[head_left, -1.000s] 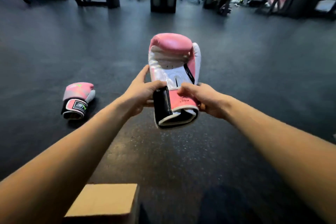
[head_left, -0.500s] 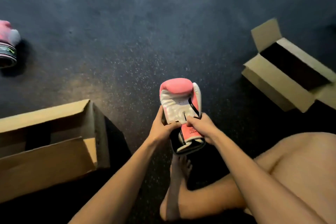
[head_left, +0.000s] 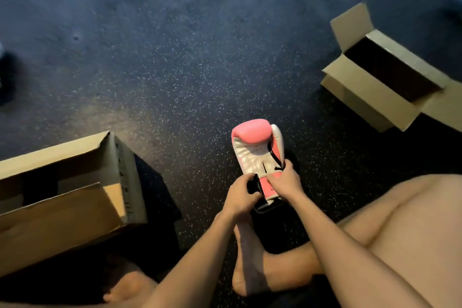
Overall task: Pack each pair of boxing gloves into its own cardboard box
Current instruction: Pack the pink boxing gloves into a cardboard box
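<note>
A pink and white boxing glove is held upright, palm side toward me, low over the dark speckled floor. My left hand grips its black wrist cuff from the left. My right hand holds the pink strap and thumb side from the right. An open cardboard box sits at the left with its flaps up. A second open cardboard box lies at the right, its dark inside showing. The other pink glove is out of view.
My bare legs are crossed on the floor under my arms, with one foot below the glove. A dark shape sits at the far left edge. The speckled floor stretches ahead between the boxes.
The view has tilted from the gym room down to the floor. The glove has come lower and closer to my legs, and my hands have shifted on its cuff. The second glove left the frame.
</note>
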